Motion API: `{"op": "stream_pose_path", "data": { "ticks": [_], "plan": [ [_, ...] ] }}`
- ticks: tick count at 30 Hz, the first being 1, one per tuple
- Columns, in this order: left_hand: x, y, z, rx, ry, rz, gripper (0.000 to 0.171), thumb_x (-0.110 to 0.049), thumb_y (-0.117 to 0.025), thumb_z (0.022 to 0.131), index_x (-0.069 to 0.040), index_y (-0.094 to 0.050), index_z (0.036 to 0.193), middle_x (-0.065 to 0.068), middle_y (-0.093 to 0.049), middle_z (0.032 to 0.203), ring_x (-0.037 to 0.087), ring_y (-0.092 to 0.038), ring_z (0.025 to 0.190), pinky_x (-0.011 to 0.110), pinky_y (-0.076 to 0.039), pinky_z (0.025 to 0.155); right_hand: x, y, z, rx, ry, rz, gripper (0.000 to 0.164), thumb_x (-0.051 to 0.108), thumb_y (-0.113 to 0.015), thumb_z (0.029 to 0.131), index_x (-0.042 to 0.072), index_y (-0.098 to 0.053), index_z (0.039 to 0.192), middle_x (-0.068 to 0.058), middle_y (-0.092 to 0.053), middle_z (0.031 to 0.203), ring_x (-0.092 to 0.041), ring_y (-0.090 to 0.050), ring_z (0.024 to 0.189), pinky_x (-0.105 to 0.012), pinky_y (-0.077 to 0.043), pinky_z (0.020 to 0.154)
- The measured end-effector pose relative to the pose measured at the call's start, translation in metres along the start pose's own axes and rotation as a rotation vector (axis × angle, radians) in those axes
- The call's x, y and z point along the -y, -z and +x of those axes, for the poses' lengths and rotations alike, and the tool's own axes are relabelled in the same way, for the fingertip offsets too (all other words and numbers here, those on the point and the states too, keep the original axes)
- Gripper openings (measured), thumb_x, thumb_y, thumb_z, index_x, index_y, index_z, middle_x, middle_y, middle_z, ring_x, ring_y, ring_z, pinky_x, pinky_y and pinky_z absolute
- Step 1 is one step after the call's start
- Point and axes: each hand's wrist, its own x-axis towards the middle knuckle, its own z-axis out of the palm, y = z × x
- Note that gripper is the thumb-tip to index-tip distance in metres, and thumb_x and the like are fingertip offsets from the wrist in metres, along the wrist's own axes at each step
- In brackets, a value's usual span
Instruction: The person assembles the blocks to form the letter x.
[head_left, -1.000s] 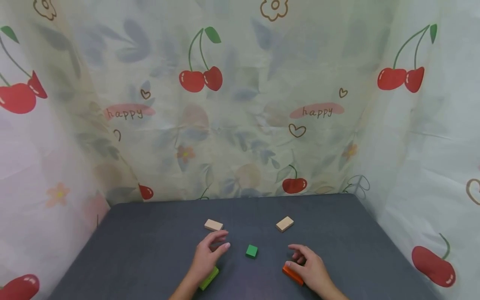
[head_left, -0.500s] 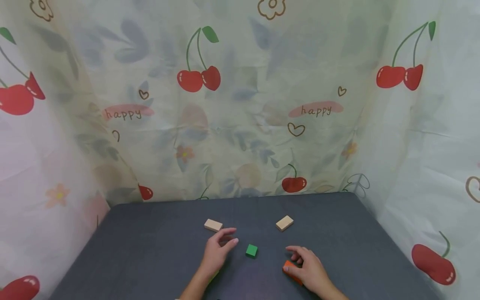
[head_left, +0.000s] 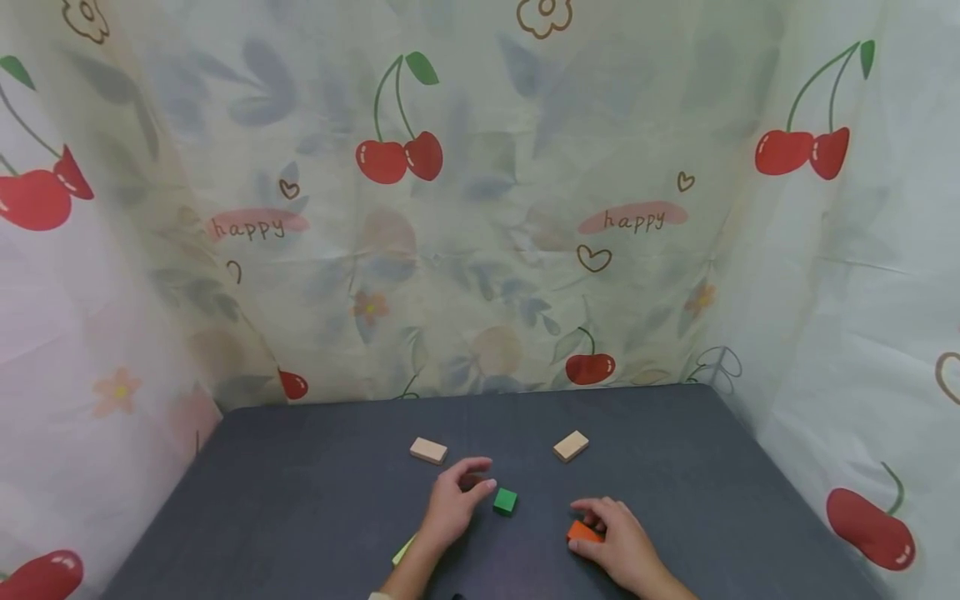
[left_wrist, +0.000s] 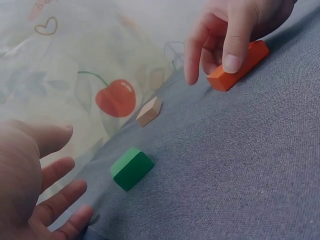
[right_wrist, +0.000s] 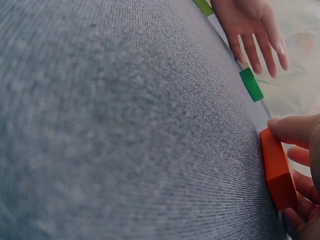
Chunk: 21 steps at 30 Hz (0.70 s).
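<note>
1. Left hand (head_left: 453, 505): grip apart, thumb and fingers spread just beside the green block (head_left: 506, 502), which sits on the desk (head_left: 300, 492)
2. Right hand (head_left: 621, 540): grip clamped on the orange block (head_left: 584, 531), thumb against it, fingers curled behind
3. Lime block (head_left: 402, 550) partly hidden by the left forearm (head_left: 416, 571)
4. Farther back, a pale block (head_left: 429, 451) and, well apart, a second pale block (head_left: 572, 446)
</note>
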Motion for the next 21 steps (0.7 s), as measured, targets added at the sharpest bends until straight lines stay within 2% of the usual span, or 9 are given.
{"op": "stream_pose_path", "data": {
  "ticks": [6, 14, 21],
  "plan": [
    [0.0006, -0.0028, 0.0004, 0.035, 0.026, 0.045, 0.033, -0.014, -0.072, 0.089, -0.003, -0.066, 0.119, 0.015, -0.067, 0.113, 0.022, -0.064, 0.096, 0.027, -0.048, 0.075, -0.0005, 0.0014, -0.0019, 0.042, 0.018, -0.017, 0.045, 0.034, -0.085, 0.073, 0.018, -0.069, 0.112, 0.009, -0.053, 0.086, -0.013, -0.046, 0.078, -0.029, -0.041, 0.068],
    [0.0032, -0.0057, 0.0041, 0.130, 0.063, 0.129, 0.035, -0.013, -0.075, 0.086, -0.003, -0.066, 0.118, 0.012, -0.068, 0.110, 0.018, -0.063, 0.088, 0.030, -0.049, 0.070, 0.0004, 0.0029, -0.0030, 0.042, 0.034, -0.030, 0.038, 0.029, -0.084, 0.074, 0.019, -0.070, 0.108, 0.010, -0.053, 0.085, -0.010, -0.047, 0.075, -0.028, -0.042, 0.066],
    [0.0021, -0.0062, 0.0044, 0.158, 0.053, 0.188, 0.035, -0.014, -0.077, 0.083, -0.004, -0.067, 0.116, 0.008, -0.069, 0.107, 0.016, -0.063, 0.085, 0.030, -0.049, 0.070, 0.0025, 0.0053, -0.0024, 0.046, 0.010, -0.041, 0.038, 0.028, -0.085, 0.074, 0.017, -0.070, 0.107, 0.008, -0.054, 0.085, -0.013, -0.048, 0.077, -0.030, -0.042, 0.067]
  ]
}}
